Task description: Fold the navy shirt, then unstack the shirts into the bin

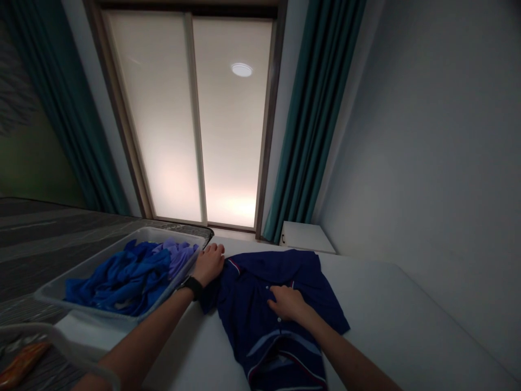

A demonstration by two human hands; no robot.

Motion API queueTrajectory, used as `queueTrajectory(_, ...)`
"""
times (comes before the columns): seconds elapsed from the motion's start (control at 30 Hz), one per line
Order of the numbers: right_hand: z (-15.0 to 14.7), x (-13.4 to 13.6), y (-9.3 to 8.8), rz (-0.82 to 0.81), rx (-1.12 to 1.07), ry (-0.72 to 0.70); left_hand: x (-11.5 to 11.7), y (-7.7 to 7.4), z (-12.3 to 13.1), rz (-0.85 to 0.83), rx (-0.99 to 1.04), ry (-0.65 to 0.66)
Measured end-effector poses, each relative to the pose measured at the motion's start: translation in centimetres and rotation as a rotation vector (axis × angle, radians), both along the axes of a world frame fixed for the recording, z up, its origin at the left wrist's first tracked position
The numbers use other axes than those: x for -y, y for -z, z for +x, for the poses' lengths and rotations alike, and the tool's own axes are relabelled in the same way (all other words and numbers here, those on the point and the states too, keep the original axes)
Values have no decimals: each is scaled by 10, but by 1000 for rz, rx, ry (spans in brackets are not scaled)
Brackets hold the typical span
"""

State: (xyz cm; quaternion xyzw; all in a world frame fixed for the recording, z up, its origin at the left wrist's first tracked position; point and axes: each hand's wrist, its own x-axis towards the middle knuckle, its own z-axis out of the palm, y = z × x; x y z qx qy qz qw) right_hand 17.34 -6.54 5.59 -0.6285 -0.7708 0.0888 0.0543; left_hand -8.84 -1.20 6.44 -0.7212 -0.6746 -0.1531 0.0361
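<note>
A navy polo shirt (248, 304) lies on the white table, its collar toward me with red and white trim. Small white buttons run down its front. My right hand (288, 303) rests on the shirt beside the buttons, thumb and index finger apart, the other fingers bent under. Near the shirt's far left corner, by a trimmed edge, is my left hand (209, 264), back up, fingers loosely bent and slightly apart. It wears a black watch (192, 287) and sits between the shirt and a plastic bin's rim. Its fingertips' contact with the cloth is hard to see.
A clear plastic bin (87, 264) on the left holds crumpled blue clothes (130, 277) and a lilac garment (178, 255). The white table (391, 320) reaches the right wall. A small white cabinet (307, 237) stands behind it. At lower left are a pale curved rim (61, 347) and an orange packet (24, 361).
</note>
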Motion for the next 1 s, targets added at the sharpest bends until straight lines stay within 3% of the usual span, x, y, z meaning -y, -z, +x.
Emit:
queueTrajectory(0.1, 6, -6, -29, 110, 37, -71, 8, -10, 14, -27, 18, 276)
queueTrajectory(0.2, 20, -15, -72, 275, 50, -99, 19, -28, 43, -86, 91, 562)
queueTrajectory(0.33, 40, -18, -130, 524, -7, -38, 29, -53, 82, -43, 243, 540)
queueTrajectory(0.47, 56, -16, -165, 952, -352, 101, 35, -75, 105, 5, 234, 512)
queueTrajectory(0.57, 68, -18, -172, 1036, -430, 115, 32, -89, 104, 45, 114, 451)
queueTrajectory(0.63, 80, -20, -171, 1037, -401, 156, 25, -96, 90, 61, 61, 387)
queueTrajectory(0.8, 115, -24, -162, 1032, -520, 274, 1, -99, 24, 181, 84, 54)
queueTrajectory(0.83, 118, -25, -161, 1020, -574, 280, -2, -97, 12, 188, 95, 42)
queueTrajectory(0.93, 109, -25, -155, 944, -678, 197, -1, -93, 0, 150, 193, 195)
queueTrajectory(1.0, 90, -23, -151, 864, -670, 59, 9, -89, 15, 56, 287, 351)
